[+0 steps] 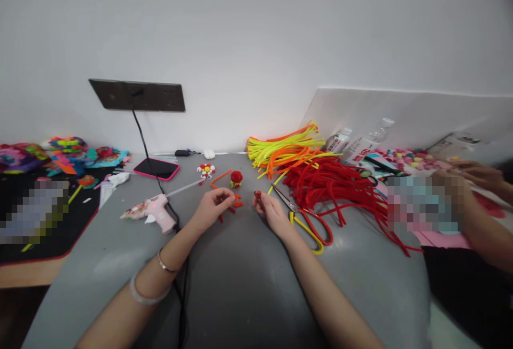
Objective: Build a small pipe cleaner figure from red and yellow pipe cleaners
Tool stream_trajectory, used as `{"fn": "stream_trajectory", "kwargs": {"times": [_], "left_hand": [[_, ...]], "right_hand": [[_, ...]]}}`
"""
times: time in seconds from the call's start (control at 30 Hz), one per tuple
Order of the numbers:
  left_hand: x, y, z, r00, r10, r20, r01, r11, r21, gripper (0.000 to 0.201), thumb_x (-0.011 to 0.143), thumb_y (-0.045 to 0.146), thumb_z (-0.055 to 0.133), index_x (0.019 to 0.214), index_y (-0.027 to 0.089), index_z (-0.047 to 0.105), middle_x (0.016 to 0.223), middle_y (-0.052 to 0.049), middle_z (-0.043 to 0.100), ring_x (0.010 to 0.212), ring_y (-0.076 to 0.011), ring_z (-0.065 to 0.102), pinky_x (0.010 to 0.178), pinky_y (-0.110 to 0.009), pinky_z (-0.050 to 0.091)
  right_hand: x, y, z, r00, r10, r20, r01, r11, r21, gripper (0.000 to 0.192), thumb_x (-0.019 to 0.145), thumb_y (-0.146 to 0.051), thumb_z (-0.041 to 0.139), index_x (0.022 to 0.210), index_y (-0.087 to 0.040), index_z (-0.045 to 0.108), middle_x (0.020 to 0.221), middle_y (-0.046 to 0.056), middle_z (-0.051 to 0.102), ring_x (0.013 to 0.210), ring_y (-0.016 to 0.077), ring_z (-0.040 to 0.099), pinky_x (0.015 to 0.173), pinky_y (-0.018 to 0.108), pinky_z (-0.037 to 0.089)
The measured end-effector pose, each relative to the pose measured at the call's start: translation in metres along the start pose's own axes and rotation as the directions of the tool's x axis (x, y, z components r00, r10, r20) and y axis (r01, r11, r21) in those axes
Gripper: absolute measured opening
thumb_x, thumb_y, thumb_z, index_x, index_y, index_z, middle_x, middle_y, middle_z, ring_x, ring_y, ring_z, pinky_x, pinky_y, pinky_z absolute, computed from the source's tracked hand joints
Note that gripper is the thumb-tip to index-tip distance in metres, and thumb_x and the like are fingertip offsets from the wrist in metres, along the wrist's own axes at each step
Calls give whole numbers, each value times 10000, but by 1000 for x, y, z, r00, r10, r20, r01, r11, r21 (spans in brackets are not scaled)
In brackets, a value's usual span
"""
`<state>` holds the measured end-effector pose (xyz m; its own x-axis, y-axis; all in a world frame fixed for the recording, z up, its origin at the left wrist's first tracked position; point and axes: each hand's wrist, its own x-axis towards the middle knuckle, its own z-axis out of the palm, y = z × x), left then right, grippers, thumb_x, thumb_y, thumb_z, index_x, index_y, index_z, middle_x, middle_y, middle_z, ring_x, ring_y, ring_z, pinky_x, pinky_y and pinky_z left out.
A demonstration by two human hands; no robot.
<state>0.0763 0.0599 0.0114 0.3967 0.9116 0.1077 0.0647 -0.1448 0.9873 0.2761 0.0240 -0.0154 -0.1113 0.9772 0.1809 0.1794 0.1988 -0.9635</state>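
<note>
My right hand [272, 212] is closed in a pinch on a small red piece [258, 195], seemingly a bit of pipe cleaner. Facing it, my left hand [212, 209] has its fingers curled together, and whatever lies between them is hidden. Short red pipe cleaner bits [222, 219] show beside the left fingers. Just past those fingertips is a small orange bent piece [238, 202]. A red ball-shaped figure with a yellow-green base [236, 179] stands beyond the hands, near a bent orange pipe cleaner [220, 178]. Scissors [294, 207] with orange and yellow handles lie right of my right hand.
Left of my hands lies a pink glue gun [160, 212] with a black cord, below a phone [157, 168]. Bundles of red pipe cleaners [332, 180] and yellow ones [280, 148] fill the back right. Another person's hand [473, 178] is at the far right.
</note>
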Motion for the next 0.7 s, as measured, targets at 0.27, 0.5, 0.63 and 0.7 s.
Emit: {"fn": "stream_trajectory", "kwargs": {"times": [0.27,0.5,0.63,0.7], "left_hand": [[0,1,2,998,-41,37,43,998,-49,321,767,473,662,766,157,609,676,-3,619,600,-132,582,499,-210,418],[-1,-1,2,994,-67,84,67,998,-7,356,776,502,642,810,147,626,669,-24,628,557,-119,533,390,-175,359],[-1,-1,2,992,-81,92,83,996,-14,385,765,522,648,825,143,626,687,-33,628,570,-126,547,364,-166,354],[-1,-1,2,993,-78,91,80,997,-19,390,762,528,650,809,142,621,678,-30,617,567,-123,543,362,-162,354]], "right_hand": [[-1,-5,9,997,-54,-50,47,991,-127,500,916,-571,322,555,-227,283,535,-46,255,513,113,255,505,272,201],[-1,-7,11,999,-49,-16,46,987,-154,409,895,-428,320,541,-227,277,520,-42,257,501,115,253,502,278,194],[-2,-8,10,998,-56,-28,50,982,-181,407,903,-408,318,543,-223,280,521,-35,276,511,121,274,514,285,201],[-2,-9,10,998,-55,-29,48,980,-195,416,917,-418,309,551,-222,285,530,-33,284,519,123,282,519,286,204]]}}
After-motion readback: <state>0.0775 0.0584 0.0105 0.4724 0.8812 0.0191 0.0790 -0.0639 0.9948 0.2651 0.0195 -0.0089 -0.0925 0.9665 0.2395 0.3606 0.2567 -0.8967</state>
